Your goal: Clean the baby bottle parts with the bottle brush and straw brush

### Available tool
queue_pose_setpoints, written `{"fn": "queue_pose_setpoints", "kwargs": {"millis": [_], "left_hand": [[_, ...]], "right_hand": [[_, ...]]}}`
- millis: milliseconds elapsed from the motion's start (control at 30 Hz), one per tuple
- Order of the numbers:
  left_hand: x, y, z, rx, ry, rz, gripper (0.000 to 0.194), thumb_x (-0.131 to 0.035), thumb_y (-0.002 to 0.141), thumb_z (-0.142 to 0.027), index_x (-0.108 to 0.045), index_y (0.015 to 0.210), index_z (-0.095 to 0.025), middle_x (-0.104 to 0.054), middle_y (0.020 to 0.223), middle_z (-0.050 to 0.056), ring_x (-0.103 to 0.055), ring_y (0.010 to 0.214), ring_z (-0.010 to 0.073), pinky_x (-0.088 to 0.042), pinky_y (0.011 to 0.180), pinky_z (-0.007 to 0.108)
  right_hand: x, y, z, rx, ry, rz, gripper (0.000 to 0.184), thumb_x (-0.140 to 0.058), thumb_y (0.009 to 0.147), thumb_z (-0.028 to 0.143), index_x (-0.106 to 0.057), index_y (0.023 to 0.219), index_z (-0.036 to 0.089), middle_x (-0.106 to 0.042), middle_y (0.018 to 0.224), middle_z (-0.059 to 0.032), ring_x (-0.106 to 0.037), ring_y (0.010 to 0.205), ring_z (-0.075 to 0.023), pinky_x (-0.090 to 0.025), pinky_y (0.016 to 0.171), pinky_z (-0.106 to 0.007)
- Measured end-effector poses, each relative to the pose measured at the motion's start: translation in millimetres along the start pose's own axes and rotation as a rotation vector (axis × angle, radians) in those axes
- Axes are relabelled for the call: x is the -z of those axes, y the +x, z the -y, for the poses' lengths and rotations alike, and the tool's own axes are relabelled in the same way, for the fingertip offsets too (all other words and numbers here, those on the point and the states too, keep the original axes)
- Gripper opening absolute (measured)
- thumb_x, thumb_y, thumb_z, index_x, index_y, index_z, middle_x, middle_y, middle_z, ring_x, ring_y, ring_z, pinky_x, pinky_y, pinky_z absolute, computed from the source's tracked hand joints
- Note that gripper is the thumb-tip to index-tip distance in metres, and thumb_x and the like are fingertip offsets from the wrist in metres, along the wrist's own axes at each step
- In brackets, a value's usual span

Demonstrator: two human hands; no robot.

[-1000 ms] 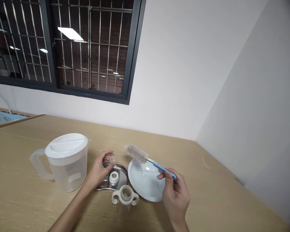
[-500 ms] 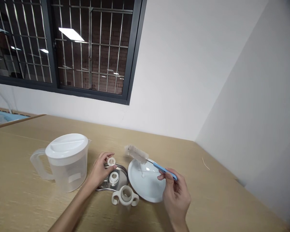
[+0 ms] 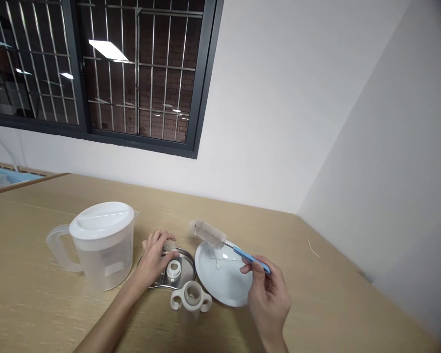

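Observation:
My left hand (image 3: 157,255) is over the metal tray (image 3: 186,267), thumb and fingers closed around a small clear round cap (image 3: 170,245), which they partly hide. A white bottle collar ring (image 3: 174,269) sits on the tray near my thumb. My right hand (image 3: 269,296) grips the blue handle of a bottle brush (image 3: 209,234). The brush's pale bristles point left, above the far edge of a light-blue plate (image 3: 224,289). Between my hands, at the front, stands an uncovered baby bottle (image 3: 191,300) with two white handles.
A clear plastic pitcher (image 3: 105,252) with a white lid stands to the left of the tray. Thin items, including a small white one, lie on the plate. A pale thin strip (image 3: 313,248) is on the table at right. Behind are a wall and a barred window (image 3: 143,73).
My left hand has turned over, so the cap, earlier facing me, is now tilted and partly covered by the fingers. My right hand and the brush stay nearly still.

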State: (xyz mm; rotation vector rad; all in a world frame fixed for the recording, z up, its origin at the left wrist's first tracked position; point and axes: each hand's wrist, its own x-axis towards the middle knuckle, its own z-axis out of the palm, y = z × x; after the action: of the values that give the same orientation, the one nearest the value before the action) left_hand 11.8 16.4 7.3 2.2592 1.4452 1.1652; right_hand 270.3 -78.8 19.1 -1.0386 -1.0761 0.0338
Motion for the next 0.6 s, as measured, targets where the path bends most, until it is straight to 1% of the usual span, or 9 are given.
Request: {"fn": "queue_pose_setpoints", "kwargs": {"millis": [100, 200, 367, 500, 600], "left_hand": [[1.3, 0.0, -1.9, 0.001, -0.024, 0.001, 0.022, -0.063, 0.082, -0.038, -0.062, 0.101, -0.028, -0.061, 0.107, 0.004, -0.052, 0.108, 0.028, -0.034, 0.091, 0.041], [0.6, 0.4, -1.4, 0.002, -0.076, -0.008, 0.026, -0.067, 0.078, -0.041, -0.063, 0.1, -0.027, -0.063, 0.106, 0.003, -0.058, 0.098, 0.0258, -0.036, 0.092, 0.041], [-1.2, 2.5, 1.2, 0.06, -0.117, -0.097, 0.033, -0.076, 0.068, -0.044, -0.066, 0.092, -0.025, -0.069, 0.091, 0.002, -0.063, 0.085, 0.0233, -0.041, 0.09, 0.04], [-0.1, 4.3, 1.2, 0.14, -0.163, -0.14, 0.036, -0.078, 0.064, -0.047, -0.069, 0.09, -0.023, -0.071, 0.082, 0.002, -0.065, 0.078, 0.0225, -0.046, 0.082, 0.036], [0.9, 4.9, 0.8, 0.195, -0.232, -0.145, 0.038, -0.079, 0.06, -0.05, -0.072, 0.085, -0.022, -0.071, 0.073, 0.002, -0.066, 0.072, 0.0229, -0.049, 0.073, 0.033]], "right_hand": [[-0.5, 0.6, 0.3, -0.009, 0.007, -0.005, 0.026, -0.058, 0.091, 0.04, -0.062, 0.101, 0.016, -0.066, 0.071, -0.0038, -0.069, 0.077, -0.0213, -0.054, 0.07, -0.033], [-0.4, 1.1, 1.4, -0.024, 0.016, -0.015, 0.028, -0.058, 0.091, 0.041, -0.062, 0.101, 0.016, -0.066, 0.07, -0.0035, -0.068, 0.076, -0.021, -0.053, 0.07, -0.033], [0.5, -0.4, 2.5, -0.039, 0.046, -0.014, 0.03, -0.06, 0.09, 0.044, -0.062, 0.101, 0.016, -0.066, 0.069, -0.0024, -0.066, 0.068, -0.0192, -0.052, 0.067, -0.032], [0.4, -5.0, -0.7, 0.011, 0.086, 0.051, 0.027, -0.059, 0.091, 0.041, -0.062, 0.102, 0.017, -0.066, 0.068, -0.0021, -0.066, 0.064, -0.0192, -0.053, 0.065, -0.032], [0.6, -8.7, -5.3, 0.041, 0.034, 0.118, 0.023, -0.058, 0.092, 0.037, -0.063, 0.102, 0.017, -0.066, 0.069, -0.0029, -0.067, 0.066, -0.0194, -0.053, 0.063, -0.031]]}}
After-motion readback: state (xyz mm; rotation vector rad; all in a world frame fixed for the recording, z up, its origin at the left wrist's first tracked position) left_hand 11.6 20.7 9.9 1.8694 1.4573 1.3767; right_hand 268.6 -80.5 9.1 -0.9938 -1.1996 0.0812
